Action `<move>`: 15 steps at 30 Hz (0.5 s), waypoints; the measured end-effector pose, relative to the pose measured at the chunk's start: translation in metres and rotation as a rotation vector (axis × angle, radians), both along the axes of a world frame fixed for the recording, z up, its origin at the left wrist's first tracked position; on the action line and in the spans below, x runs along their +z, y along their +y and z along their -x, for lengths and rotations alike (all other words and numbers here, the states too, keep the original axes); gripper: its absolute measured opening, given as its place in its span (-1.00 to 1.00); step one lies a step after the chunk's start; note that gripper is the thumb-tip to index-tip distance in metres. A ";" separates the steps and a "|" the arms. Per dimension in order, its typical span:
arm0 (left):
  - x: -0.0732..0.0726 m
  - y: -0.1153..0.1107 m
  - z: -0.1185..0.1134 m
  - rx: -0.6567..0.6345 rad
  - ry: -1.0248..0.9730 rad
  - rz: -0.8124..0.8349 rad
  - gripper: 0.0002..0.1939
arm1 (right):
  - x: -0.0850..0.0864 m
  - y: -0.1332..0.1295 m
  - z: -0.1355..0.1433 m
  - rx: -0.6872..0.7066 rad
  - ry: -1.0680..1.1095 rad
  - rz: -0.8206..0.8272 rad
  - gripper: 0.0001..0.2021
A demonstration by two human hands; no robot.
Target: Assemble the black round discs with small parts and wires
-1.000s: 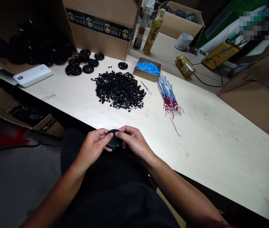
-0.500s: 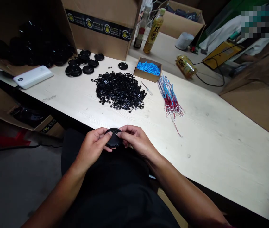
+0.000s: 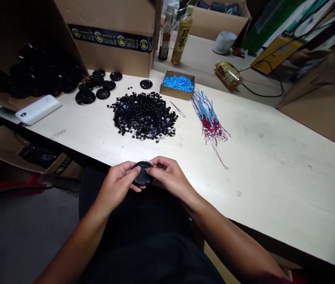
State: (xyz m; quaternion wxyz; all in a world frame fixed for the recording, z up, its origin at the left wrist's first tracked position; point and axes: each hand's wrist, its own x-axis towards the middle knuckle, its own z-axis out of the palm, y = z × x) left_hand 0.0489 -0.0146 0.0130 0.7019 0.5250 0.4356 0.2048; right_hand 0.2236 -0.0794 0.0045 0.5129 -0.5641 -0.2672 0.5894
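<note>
Seen from beside the bench seat, a pale desk point(image 3: 274, 177) fills the room's working side, with a taped carton point(image 3: 111, 19) standing on it between eleven and twelve o'clock from the person. A heap of small black parts point(image 3: 144, 116) spreads at twelve; a bundle of wires point(image 3: 210, 122), blue and red with white ends, lies at two. Bare and close together, the left hand point(image 3: 116, 181) and right hand point(image 3: 169, 173) meet at the desk's near edge. Beyond them, a box of blue pieces point(image 3: 175, 94) sits at one o'clock, loose discs point(image 3: 103, 93) at eleven.

Between the hands, just over that edge, is a black disc point(image 3: 143, 178), the fingers of both clamped on it: thumbs on the face toward ten and two o'clock, the rest curled behind the rim. It looks like moulded plastic, likely light and stiff, its glossy rim perhaps slippery. The surest hold is probably the rim at nine and three, with support beneath. Small details near its one o'clock, too tiny to make out, may be its weakest spot; hard thumb pressure there seems unwise.
</note>
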 end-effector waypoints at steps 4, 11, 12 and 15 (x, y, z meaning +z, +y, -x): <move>0.005 0.005 -0.012 -0.030 0.000 0.003 -0.63 | 0.005 -0.001 -0.013 -0.008 0.061 -0.013 -0.78; 0.011 0.006 -0.045 -0.076 0.037 -0.017 -0.64 | 0.004 -0.010 -0.039 -0.086 0.165 -0.006 -0.74; 0.012 0.005 -0.051 -0.085 0.044 -0.018 -0.63 | 0.002 -0.011 -0.043 -0.106 0.168 -0.009 -0.73; 0.015 0.003 -0.067 -0.122 0.074 -0.031 -0.62 | -0.003 -0.016 -0.053 -0.171 0.150 -0.028 -0.72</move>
